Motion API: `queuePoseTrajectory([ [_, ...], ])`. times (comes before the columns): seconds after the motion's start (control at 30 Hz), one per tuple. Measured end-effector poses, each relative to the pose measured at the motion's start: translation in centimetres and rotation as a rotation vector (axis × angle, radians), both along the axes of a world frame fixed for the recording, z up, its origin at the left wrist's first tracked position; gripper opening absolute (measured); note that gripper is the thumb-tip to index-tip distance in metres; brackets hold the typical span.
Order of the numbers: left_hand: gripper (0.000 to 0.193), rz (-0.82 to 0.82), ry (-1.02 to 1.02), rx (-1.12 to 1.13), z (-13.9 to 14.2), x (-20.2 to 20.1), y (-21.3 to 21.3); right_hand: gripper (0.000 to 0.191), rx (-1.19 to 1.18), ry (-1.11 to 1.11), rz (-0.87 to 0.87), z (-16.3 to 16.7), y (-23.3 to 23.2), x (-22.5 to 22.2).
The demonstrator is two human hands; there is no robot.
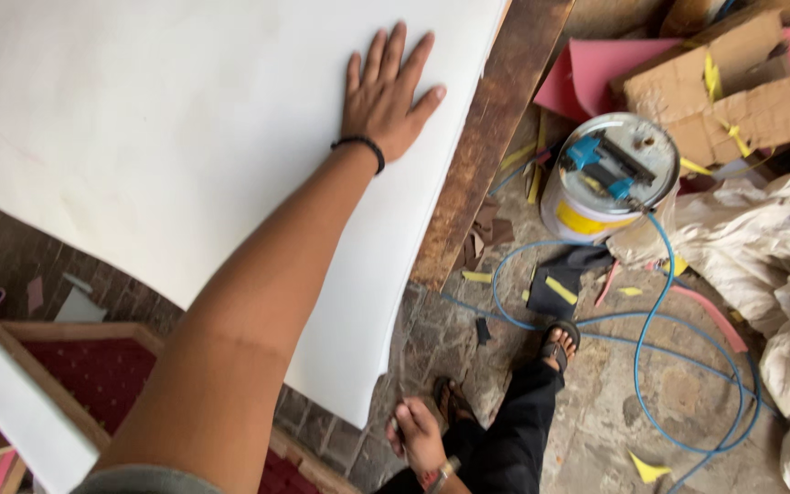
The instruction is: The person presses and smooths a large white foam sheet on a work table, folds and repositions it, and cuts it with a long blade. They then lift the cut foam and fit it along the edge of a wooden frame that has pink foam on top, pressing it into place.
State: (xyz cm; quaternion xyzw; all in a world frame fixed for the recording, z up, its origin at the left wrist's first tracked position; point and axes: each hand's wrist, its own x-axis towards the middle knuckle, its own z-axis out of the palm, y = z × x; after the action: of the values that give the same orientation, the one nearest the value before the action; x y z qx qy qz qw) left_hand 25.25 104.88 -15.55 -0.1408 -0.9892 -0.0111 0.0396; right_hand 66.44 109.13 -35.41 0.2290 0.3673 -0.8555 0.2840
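The left hand (386,96) lies flat with fingers spread on the white sheet (185,137), near the sheet's edge by the wooden table edge (486,137); the right hand (421,437) hangs below the sheet's lower corner, loosely curled, whether pinching anything I cannot tell; right of the sheet, a paint can (607,178) stands amid blue hose (651,320).

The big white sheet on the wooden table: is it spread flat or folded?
Spread flat. The white sheet lies open across the table, the left hand pressed palm-down on it; one corner overhangs the table edge, unfolded.
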Motion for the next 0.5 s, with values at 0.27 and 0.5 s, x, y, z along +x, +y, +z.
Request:
queuePoseTrajectory([
  [0.27, 0.071, -0.003, -0.026, 0.01, 1.1, -0.3, -0.7, 0.031, 0.035, 0.223, -0.439, 1.6, 3.3, -15.1],
  [0.5, 0.073, 0.009, -0.045, -0.004, 1.5, -0.6, -0.6, 0.022, -0.382, 0.222, -0.524, 9.7, 5.1, -35.1],
])
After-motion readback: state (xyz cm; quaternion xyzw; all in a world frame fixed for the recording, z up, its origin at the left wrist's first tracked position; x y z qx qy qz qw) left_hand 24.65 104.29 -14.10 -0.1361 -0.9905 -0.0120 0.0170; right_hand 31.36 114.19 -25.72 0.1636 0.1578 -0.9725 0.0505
